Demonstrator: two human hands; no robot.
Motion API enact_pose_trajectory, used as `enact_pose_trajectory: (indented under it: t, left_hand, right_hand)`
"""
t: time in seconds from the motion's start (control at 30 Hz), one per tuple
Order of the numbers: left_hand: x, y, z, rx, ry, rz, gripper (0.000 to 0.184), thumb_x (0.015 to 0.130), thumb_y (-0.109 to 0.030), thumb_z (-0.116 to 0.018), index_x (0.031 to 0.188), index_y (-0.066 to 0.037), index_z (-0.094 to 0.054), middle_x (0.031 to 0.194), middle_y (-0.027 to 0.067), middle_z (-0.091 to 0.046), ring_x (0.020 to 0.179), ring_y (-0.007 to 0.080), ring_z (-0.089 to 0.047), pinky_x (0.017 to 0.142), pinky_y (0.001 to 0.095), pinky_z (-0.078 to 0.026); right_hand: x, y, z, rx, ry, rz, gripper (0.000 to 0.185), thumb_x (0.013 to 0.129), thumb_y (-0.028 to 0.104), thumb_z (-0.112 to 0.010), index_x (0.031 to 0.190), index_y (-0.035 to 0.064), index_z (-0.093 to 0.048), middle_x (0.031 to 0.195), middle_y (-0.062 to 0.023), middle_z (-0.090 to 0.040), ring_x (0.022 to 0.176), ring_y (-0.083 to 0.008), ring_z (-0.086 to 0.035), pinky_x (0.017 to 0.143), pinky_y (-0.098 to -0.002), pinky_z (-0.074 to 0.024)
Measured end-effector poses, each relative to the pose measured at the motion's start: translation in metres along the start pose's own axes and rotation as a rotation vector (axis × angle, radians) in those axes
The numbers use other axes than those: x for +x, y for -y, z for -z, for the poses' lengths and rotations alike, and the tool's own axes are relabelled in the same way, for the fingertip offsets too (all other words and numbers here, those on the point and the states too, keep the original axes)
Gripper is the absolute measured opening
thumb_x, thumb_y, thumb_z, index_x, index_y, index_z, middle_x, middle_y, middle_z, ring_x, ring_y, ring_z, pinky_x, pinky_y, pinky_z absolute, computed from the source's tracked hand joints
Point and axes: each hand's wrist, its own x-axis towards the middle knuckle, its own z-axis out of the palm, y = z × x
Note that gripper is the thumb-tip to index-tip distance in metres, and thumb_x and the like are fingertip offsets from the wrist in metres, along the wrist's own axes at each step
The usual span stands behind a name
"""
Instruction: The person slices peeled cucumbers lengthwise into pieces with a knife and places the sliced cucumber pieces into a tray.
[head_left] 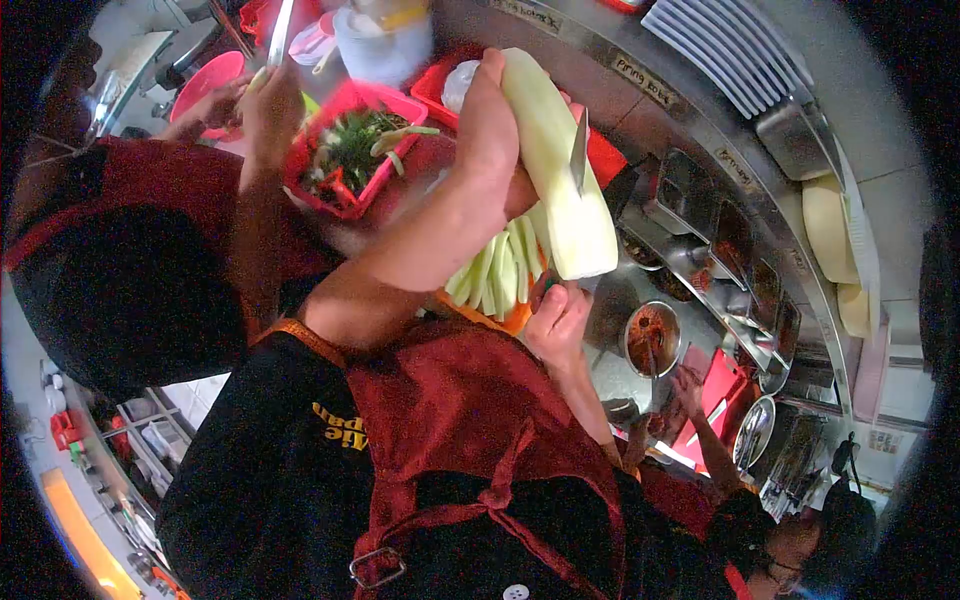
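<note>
My left hand (488, 115) is wrapped around the upper end of a large, pale green peeled cucumber (535, 130), which is held tilted in the air. A knife (580, 155) has its blade in the cucumber, with the pointed part showing along the far side. Below the cucumber's lower end, my right hand (556, 315) is closed around the knife's dark handle, mostly hidden by the fingers. Under the cucumber, pale green cut sticks (500, 268) lie in an orange container (515, 320), partly covered by my left arm.
At left, a co-worker's hand (272, 105) holds a knife near a pink basket (345, 205) of greens. On the right, another person's hand (690, 390) is near a metal bowl of red sauce (652, 338) and a red board (715, 400). Metal food pans (735, 240) line the back.
</note>
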Motion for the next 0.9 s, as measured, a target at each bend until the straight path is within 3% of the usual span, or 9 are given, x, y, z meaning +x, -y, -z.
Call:
enact_pose_trajectory:
  t: [0.3, 0.33, 0.4, 0.53, 0.6, 0.73, 0.8, 0.83, 0.9]
  left_hand:
    - [-0.014, 0.010, 0.007, 0.137, 0.096, -0.017, 0.054, 0.097, -0.054, -0.030, 0.101, -0.005, -0.053, 0.081, 0.0126, -0.062, 0.068, 0.0273, -0.064, 0.066, 0.0399, -0.055]
    - [-0.016, 0.010, 0.007, 0.136, 0.096, -0.018, 0.054, 0.097, -0.054, -0.030, 0.101, -0.005, -0.053, 0.081, 0.0126, -0.062, 0.068, 0.0273, -0.064, 0.066, 0.0399, -0.055]
    - [-0.019, 0.011, 0.007, 0.182, 0.113, -0.062, 0.055, 0.097, -0.054, -0.030, 0.101, -0.005, -0.053, 0.080, 0.0119, -0.062, 0.066, 0.0276, -0.065, 0.064, 0.0398, -0.055]
    - [-0.024, 0.010, 0.006, 0.193, 0.125, -0.037, 0.055, 0.097, -0.054, -0.030, 0.102, -0.005, -0.054, 0.079, 0.0115, -0.062, 0.065, 0.0278, -0.065, 0.062, 0.0386, -0.054]
    - [-0.026, 0.015, 0.008, 0.197, 0.203, -0.021, 0.052, 0.098, -0.055, -0.029, 0.093, -0.008, -0.053, 0.072, 0.0114, -0.060, 0.063, 0.0251, -0.064, 0.058, 0.0403, -0.054]
    - [-0.026, 0.017, 0.011, 0.184, 0.223, -0.016, 0.055, 0.097, -0.056, -0.031, 0.100, -0.006, -0.054, 0.077, 0.0114, -0.062, 0.065, 0.0265, -0.065, 0.061, 0.0360, -0.053]
    - [-0.024, 0.016, 0.013, 0.192, 0.233, 0.020, 0.055, 0.097, -0.055, -0.030, 0.099, -0.006, -0.054, 0.079, 0.0120, -0.063, 0.067, 0.0248, -0.064, 0.061, 0.0359, -0.053]
    - [-0.022, 0.016, 0.014, 0.193, 0.237, 0.022, 0.055, 0.097, -0.055, -0.030, 0.099, -0.006, -0.054, 0.079, 0.0120, -0.063, 0.067, 0.0248, -0.064, 0.061, 0.0359, -0.053]
    - [-0.017, 0.015, 0.016, 0.268, 0.328, -0.009, 0.060, 0.097, -0.059, -0.027, 0.101, -0.006, -0.055, 0.081, 0.0124, -0.064, 0.067, 0.0231, -0.064, 0.062, 0.0350, -0.053]
  right_hand:
    - [0.016, -0.006, -0.010, 0.085, -0.108, 0.160, 0.032, 0.085, 0.010, -0.048, 0.110, -0.0045, -0.060, 0.105, -0.0226, -0.064, 0.096, -0.0417, -0.062, 0.083, -0.0432, -0.0509]
    - [0.019, -0.005, -0.009, 0.084, -0.107, 0.160, 0.032, 0.085, 0.010, -0.048, 0.110, -0.0045, -0.060, 0.105, -0.0226, -0.064, 0.096, -0.0417, -0.062, 0.083, -0.0432, -0.0509]
    - [0.024, -0.002, -0.007, -0.085, -0.112, 0.391, 0.033, 0.102, 0.019, -0.030, 0.114, -0.0048, -0.050, 0.064, -0.0070, -0.048, 0.051, -0.0160, -0.047, 0.047, -0.0281, -0.0377]
    - [0.025, 0.003, -0.006, -0.166, -0.086, 0.396, 0.032, 0.101, 0.018, -0.034, 0.114, -0.0060, -0.050, 0.069, -0.0090, -0.052, 0.056, -0.0191, -0.051, 0.052, -0.0312, -0.0425]
    - [0.033, 0.007, -0.006, -0.275, -0.256, 0.574, 0.032, 0.101, 0.019, -0.035, 0.113, -0.0064, -0.051, 0.075, -0.0099, -0.055, 0.061, -0.0217, -0.052, 0.056, -0.0349, -0.0455]
    - [0.026, 0.003, -0.003, 0.006, -0.116, 0.323, 0.032, 0.100, 0.019, -0.037, 0.116, -0.0056, -0.050, 0.084, -0.0130, -0.059, 0.071, -0.0245, -0.057, 0.064, -0.0366, -0.0486]
    - [0.030, -0.017, 0.002, 0.051, 0.212, -0.114, 0.035, 0.099, 0.019, -0.041, 0.123, -0.0054, -0.048, 0.093, -0.0150, -0.060, 0.080, -0.0241, -0.061, 0.071, -0.0345, -0.0506]
    - [0.032, -0.014, -0.001, 0.050, 0.207, -0.114, 0.035, 0.099, 0.019, -0.041, 0.123, -0.0054, -0.048, 0.093, -0.0150, -0.060, 0.080, -0.0241, -0.061, 0.071, -0.0345, -0.0506]
    - [0.038, -0.007, -0.009, 0.101, -0.088, 0.075, 0.017, 0.090, 0.013, -0.057, 0.102, 0.0017, -0.063, 0.082, -0.0029, -0.068, 0.065, -0.0143, -0.066, 0.057, -0.0238, -0.0514]
